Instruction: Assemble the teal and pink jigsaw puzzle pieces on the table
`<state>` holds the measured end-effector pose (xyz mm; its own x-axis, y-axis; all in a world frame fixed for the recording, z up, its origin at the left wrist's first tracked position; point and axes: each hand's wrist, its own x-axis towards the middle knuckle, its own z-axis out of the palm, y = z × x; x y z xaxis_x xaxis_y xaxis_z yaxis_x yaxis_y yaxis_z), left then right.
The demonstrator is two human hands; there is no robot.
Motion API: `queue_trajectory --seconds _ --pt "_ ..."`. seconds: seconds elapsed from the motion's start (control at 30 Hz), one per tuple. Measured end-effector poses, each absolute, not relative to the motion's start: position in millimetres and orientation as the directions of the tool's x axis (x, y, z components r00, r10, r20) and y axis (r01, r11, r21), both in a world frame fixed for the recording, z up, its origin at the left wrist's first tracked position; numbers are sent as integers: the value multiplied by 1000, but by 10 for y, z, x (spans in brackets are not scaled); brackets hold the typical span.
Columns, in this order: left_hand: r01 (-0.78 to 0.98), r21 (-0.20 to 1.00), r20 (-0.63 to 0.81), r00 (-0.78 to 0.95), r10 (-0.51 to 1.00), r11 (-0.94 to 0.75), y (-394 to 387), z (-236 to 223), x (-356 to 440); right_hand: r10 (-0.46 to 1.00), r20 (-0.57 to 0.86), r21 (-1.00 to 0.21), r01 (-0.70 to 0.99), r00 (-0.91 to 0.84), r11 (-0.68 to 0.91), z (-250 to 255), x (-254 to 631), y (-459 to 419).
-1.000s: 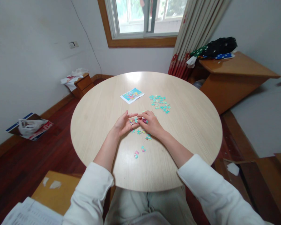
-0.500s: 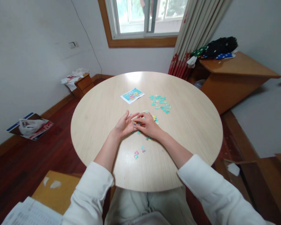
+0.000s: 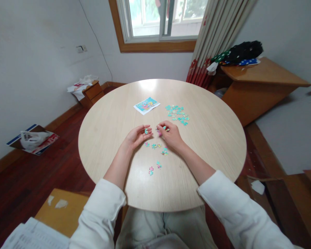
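My left hand (image 3: 138, 137) is turned palm up over the middle of the round table, with a teal jigsaw piece (image 3: 146, 131) held between its thumb and fingers. Just to the right, my right hand (image 3: 171, 134) has its fingers bent together around a pinkish jigsaw piece (image 3: 159, 132). Other teal and yellow pieces (image 3: 166, 128) show at this hand, and its fingers partly cover them. Several loose pieces lie nearer to me, among them a teal-and-yellow piece (image 3: 154, 146), a multicoloured piece (image 3: 165, 151) and a pink-and-teal piece (image 3: 151, 171).
A picture sheet (image 3: 147, 105) lies on the far part of the round table (image 3: 103, 138). Right of it spreads a group of mostly teal pieces (image 3: 177, 113). A wooden desk (image 3: 264, 74) with cloths stands at the right, below the curtain (image 3: 215, 31).
My hands have moved apart, the right one shifting rightward. The teal piece in my left hand and loose pieces beneath the hands have come into view.
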<state>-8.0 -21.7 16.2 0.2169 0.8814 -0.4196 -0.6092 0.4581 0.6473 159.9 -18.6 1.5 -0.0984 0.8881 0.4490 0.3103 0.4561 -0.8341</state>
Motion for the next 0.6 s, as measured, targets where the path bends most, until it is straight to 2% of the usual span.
queue_trajectory --seconds 0.1,0.27,0.6 --pt "-677 624 -447 101 889 391 -195 180 -104 920 391 -890 254 -2 379 4 1696 -85" --pt "-747 565 -475 53 878 351 -167 191 -148 951 303 -949 108 67 295 -44 1771 25" --pt "-773 520 -507 63 860 363 -177 241 -162 969 241 -969 66 47 238 -92 1761 34"
